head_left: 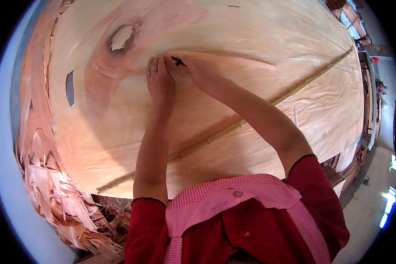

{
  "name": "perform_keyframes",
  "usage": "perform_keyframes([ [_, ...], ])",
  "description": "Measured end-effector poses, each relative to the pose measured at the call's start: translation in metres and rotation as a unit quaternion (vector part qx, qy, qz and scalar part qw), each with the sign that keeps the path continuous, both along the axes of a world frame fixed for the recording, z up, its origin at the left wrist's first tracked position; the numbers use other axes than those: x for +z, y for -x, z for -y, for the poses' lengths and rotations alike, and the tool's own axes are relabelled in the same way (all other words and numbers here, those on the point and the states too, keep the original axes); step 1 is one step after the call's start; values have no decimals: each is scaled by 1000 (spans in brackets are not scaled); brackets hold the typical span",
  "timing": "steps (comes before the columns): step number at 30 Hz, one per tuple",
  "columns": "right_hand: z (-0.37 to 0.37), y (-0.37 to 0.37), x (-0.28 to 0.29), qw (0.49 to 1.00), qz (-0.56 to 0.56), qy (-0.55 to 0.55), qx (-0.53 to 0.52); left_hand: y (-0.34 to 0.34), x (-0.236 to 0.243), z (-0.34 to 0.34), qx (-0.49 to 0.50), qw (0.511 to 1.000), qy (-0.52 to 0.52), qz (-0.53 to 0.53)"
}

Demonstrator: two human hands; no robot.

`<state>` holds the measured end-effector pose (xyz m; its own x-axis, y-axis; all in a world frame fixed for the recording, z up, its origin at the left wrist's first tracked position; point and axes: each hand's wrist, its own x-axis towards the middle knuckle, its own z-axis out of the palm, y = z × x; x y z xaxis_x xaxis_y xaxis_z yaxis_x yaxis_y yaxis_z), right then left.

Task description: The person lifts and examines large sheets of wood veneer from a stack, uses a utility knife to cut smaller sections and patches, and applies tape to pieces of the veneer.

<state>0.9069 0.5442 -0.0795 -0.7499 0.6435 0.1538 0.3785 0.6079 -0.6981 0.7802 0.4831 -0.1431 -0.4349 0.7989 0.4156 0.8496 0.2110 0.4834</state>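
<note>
My left hand (160, 75) lies on a large pale veneer sheet (259, 145), fingers extended and slightly bent. Just to its right, my right hand (196, 70) grips a small black tool (177, 61), held against the sheet; its exact shape is hard to make out. A pinkish narrow strip or seam runs rightward from there. An oval knot hole with a dark rim (122, 38) lies above my left hand, and a grey slit-shaped opening (69, 88) is farther left. A long thin stick (310, 81) crosses the sheet diagonally beneath my forearms.
Tangled veneer scraps (48, 189) line the sheet's left edge, beside a pale wall or surface at the rim. More wood pieces (343, 11) sit at the far right corner. A pale tiled floor (365, 202) shows at lower right.
</note>
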Motion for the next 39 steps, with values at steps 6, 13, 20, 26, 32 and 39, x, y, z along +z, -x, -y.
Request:
perform_keyframes([
  [6, 10, 11, 13, 998, 43, 29, -41, 1, -3, 0, -27, 991, -24, -127],
  [13, -48, -38, 27, 878, 452, -146, 63, -29, 9, -13, 79, 993, 49, -69],
  [20, -102, -85, 34, 933, 329, -131, 65, -18, 9, -10, 67, 996, 50, -18],
  [26, -72, -1, 5, 943, 247, -183, 129, -25, 17, -13, 75, 994, -5, 84],
  [32, -72, 1, -4, 913, 297, -246, 136, -29, 20, -10, 49, 997, 57, 25],
  [39, 9, -65, 10, 948, 280, -117, -96, -21, 10, -10, 56, 997, 56, 10],
])
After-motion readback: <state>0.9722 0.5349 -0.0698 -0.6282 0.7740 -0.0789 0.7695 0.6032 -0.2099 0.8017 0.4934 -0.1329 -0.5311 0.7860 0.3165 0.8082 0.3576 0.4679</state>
